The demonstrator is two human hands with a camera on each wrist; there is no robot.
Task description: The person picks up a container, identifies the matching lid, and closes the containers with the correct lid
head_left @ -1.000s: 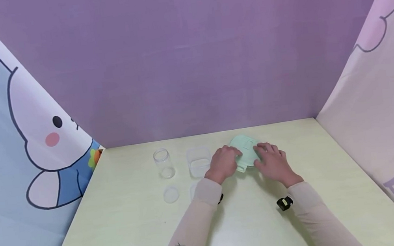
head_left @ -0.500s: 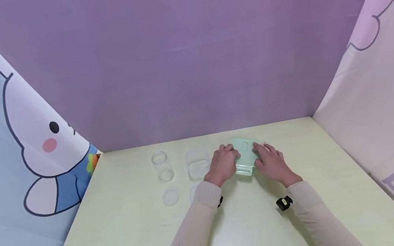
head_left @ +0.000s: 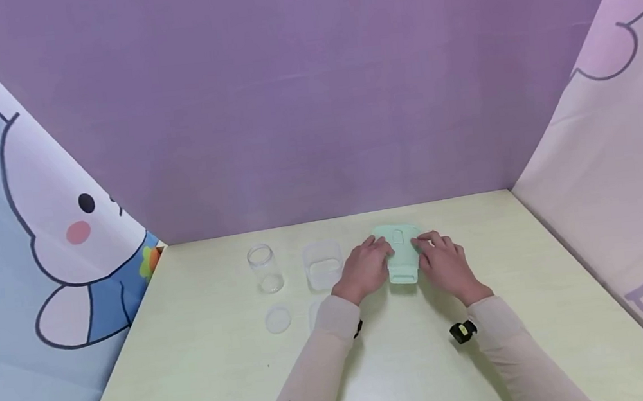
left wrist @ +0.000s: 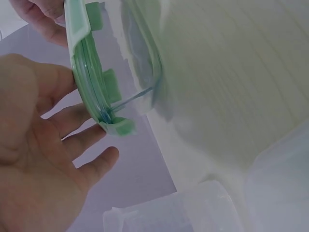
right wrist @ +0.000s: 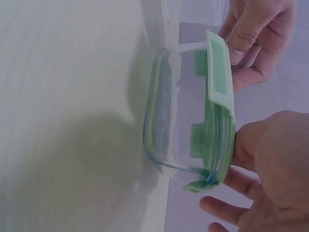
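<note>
Both hands sit on a green lid (head_left: 400,254) over a clear glass box (right wrist: 166,130) on the bench (head_left: 209,366): the left hand (head_left: 365,268) has its fingers (left wrist: 84,140) loosely spread against the lid's left edge, and the right hand (head_left: 445,263) holds the right edge with thumb and curled fingers (right wrist: 227,210). Just left of the left fingers stands a clear square tub (head_left: 323,264), farther left a small clear jar (head_left: 265,268), and nearer the person a round clear lid (head_left: 278,319); nothing lies between these and the hands. From above the hands hide the lid's side clips and the box's body, a second clear piece beside the left sleeve is half covered, and whether the lid is fully seated cannot be told.
</note>
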